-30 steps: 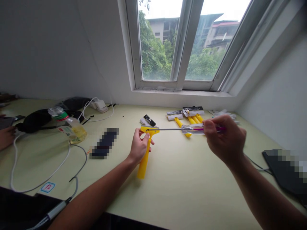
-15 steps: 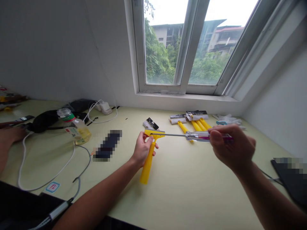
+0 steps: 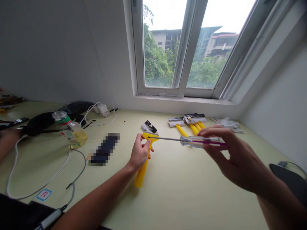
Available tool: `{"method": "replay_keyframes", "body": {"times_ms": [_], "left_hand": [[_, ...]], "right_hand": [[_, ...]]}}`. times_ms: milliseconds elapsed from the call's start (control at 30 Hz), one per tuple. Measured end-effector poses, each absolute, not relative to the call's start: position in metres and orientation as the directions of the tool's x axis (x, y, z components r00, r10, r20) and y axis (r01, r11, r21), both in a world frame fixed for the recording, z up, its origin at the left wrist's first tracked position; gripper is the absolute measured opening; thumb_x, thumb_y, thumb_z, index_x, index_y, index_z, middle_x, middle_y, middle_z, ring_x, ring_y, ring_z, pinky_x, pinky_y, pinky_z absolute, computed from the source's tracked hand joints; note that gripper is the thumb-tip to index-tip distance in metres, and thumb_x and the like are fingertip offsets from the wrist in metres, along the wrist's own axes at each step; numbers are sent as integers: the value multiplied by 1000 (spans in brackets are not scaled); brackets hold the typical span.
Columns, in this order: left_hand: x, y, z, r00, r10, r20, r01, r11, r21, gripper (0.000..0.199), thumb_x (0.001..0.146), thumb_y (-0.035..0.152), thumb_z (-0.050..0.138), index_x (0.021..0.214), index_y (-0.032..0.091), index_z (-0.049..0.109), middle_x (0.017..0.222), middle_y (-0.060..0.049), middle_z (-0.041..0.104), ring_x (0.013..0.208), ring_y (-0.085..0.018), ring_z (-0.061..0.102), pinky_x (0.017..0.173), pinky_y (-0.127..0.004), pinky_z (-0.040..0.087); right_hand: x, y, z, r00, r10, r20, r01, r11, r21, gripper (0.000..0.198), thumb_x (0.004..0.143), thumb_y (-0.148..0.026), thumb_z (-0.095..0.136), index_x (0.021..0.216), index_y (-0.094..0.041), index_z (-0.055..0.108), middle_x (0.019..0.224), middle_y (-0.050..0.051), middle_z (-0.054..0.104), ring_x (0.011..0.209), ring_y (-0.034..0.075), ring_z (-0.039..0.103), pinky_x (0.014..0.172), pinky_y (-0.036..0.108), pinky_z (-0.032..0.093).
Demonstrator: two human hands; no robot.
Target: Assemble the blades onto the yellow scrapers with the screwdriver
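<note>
Your left hand (image 3: 139, 152) grips the yellow scraper (image 3: 141, 172); half-curled right hand (image 3: 237, 161) pinches the screwdriver (image 3: 194, 141). Screw-turning, apparently; next turn needs alignment.

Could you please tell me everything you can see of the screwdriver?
The screwdriver has a long, thin, grey, metal-looking shaft and a clear, plastic-looking handle with purple inside. It lies nearly level across the view, its tip pointing left, at the head of the yellow scraper held in the left hand. The right hand holds the handle, partly hiding it. The tip's shape is too small to make out.
</note>
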State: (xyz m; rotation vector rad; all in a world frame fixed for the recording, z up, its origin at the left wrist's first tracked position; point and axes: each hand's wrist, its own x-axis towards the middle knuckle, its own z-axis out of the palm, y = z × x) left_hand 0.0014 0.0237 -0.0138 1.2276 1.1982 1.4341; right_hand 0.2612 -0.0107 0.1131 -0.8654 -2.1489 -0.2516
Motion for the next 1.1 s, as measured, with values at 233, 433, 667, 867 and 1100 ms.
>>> {"method": "replay_keyframes", "body": {"times_ms": [233, 433, 667, 867, 1100], "left_hand": [[-8, 35, -17, -211, 961, 177, 11, -179, 984, 34, 84, 48, 60, 94, 22, 41, 108, -5, 52, 58, -10, 63, 33, -18, 44], [-11, 37, -11, -202, 954, 221, 67, -212, 975, 32, 85, 46, 59, 94, 21, 42, 110, -6, 52, 59, -11, 64, 33, -18, 45], [-21, 47, -11, -343, 925, 162, 32, -160, 987, 20, 87, 33, 56, 95, 21, 43, 109, -5, 52, 55, -10, 62, 32, -18, 42], [-33, 53, -4, -380, 925, -6, -225, -87, 970, 12, 84, 14, 47, 94, 20, 46, 99, -6, 57, 62, -12, 62, 42, -20, 46], [-30, 50, -2, -421, 907, 27, -344, -187, 920, 24, 79, 13, 60, 99, 21, 51, 109, -4, 54, 61, -7, 60, 50, -21, 48]], "right_hand": [[264, 10, 101, -523, 603, 602, 681, 721, -131, 33, 91, -33, 57, 121, -22, 54, 103, 8, 72, 74, 18, 70, 61, 27, 52], [273, 17, 102, -453, 597, 662, 635, 737, -231, 22, 89, -33, 61, 108, -21, 63, 88, 6, 74, 67, 16, 69, 59, 25, 52], [282, 46, 80, -49, 751, 659, 479, 596, -644, 30, 88, -45, 61, 103, -19, 63, 69, 2, 68, 55, 15, 64, 52, 27, 51], [258, 83, 20, 160, 824, 543, 724, 276, -632, 41, 88, -55, 54, 104, -17, 55, 70, 6, 70, 66, 23, 69, 61, 33, 52], [223, 80, -30, -125, 878, 463, 876, 316, -364, 25, 87, -43, 52, 90, -19, 58, 80, 11, 68, 74, 27, 64, 66, 36, 46]]}}
